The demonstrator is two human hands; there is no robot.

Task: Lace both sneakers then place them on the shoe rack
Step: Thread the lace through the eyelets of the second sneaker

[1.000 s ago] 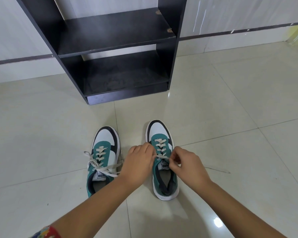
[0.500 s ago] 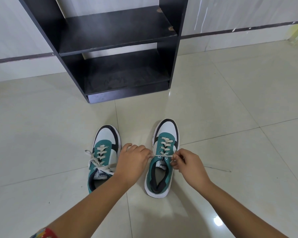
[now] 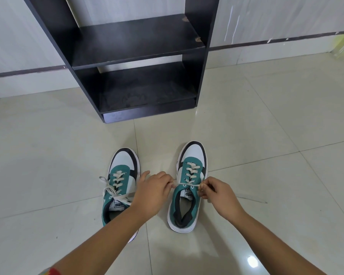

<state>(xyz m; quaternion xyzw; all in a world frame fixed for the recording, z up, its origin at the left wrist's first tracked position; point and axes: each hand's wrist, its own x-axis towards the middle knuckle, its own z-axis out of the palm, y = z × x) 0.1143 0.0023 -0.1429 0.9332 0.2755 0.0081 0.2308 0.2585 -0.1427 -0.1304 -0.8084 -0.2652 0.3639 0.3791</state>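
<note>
Two green, white and black sneakers stand side by side on the tiled floor, toes toward the rack. The left sneaker [image 3: 120,182] has its cream lace tied in a loose bow. The right sneaker [image 3: 189,183] is laced up to its top eyelets. My left hand [image 3: 153,192] pinches the left end of the right sneaker's lace [image 3: 189,184] and my right hand [image 3: 216,192] pinches the right end, so the lace is stretched taut across the tongue. The black shoe rack [image 3: 135,62] stands just beyond the shoes against the wall, its two visible shelves bare.
Pale glossy floor tiles [image 3: 266,126] spread on all sides of the shoes. A white wall with a dark stripe [image 3: 276,41] runs behind the rack. A thin dark mark [image 3: 250,199] lies on the floor right of my right hand.
The right sneaker has shifted slightly right and turned. My hands have moved apart, pulling the lace ends sideways until the lace is taut.
</note>
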